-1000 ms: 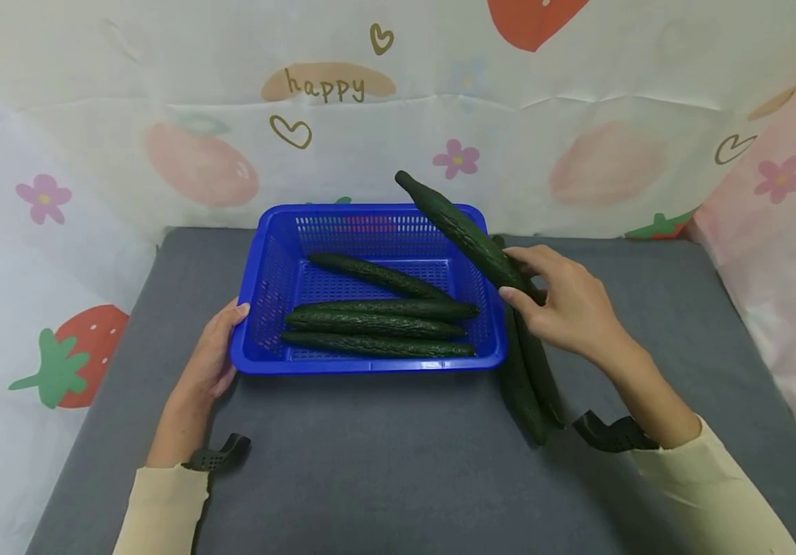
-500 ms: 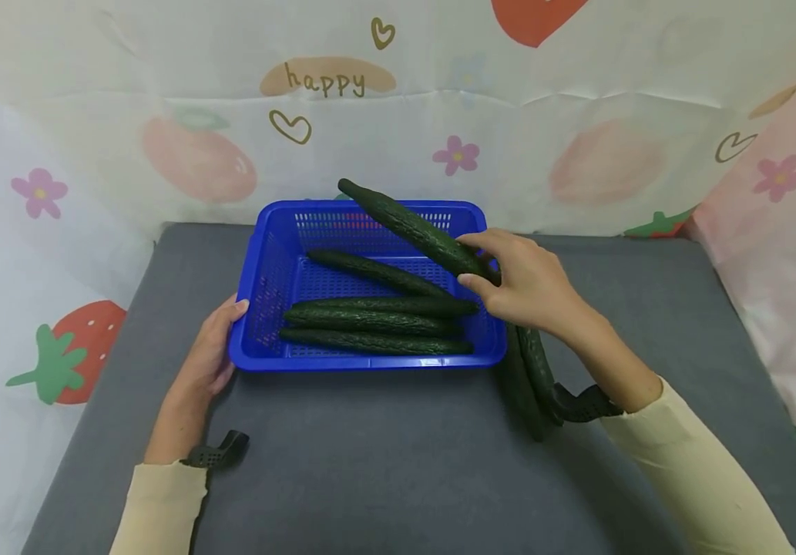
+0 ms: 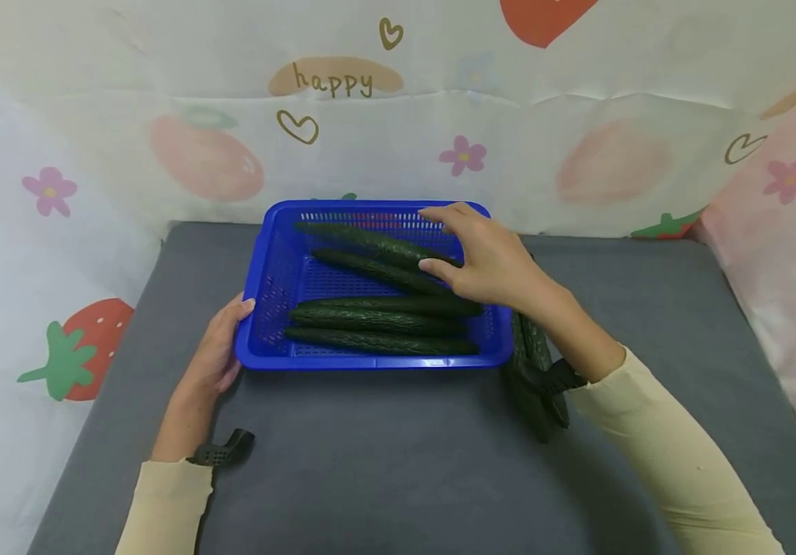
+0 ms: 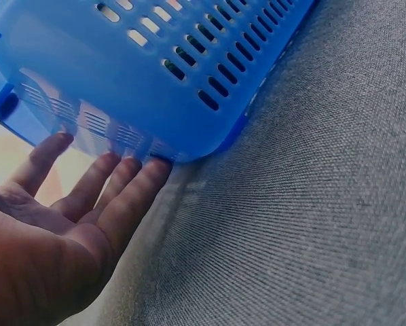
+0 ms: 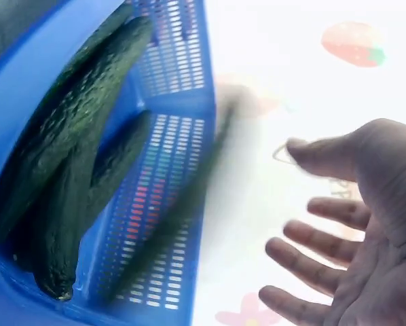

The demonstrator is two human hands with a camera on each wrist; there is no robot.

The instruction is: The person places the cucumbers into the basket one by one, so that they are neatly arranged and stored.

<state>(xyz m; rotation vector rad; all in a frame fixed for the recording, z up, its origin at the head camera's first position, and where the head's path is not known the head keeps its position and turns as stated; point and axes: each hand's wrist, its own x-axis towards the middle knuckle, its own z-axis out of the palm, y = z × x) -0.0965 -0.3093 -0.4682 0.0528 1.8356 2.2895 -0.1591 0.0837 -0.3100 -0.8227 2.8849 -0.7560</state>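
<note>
A blue plastic basket [image 3: 370, 363] with slotted walls stands on the table, several dark green cucumbers [image 3: 377, 318] lying in it. My left hand [image 3: 219, 351] holds its left end, thumb over the rim; the left wrist view shows the fingertips [image 4: 155, 170] against the outer wall. Over the right side of the basket, my right hand [image 3: 488, 258] has its fingers spread and holds nothing. Just left of it, a cucumber [image 3: 363, 237] slants along the back wall inside the basket. The right wrist view shows this cucumber [image 5: 179, 210] blurred by motion and apart from the fingers.
More cucumbers [image 3: 529, 408] lie on the grey tablecloth [image 3: 370, 478] right of the basket, partly hidden under my right wrist. A printed cloth [image 3: 508, 116] with fruit and flowers hangs right behind the basket.
My right hand has carried a cucumber leftward from beside the basket to above it and let go. The cucumber has dropped into the basket's back part. My left hand stays at the rim.
</note>
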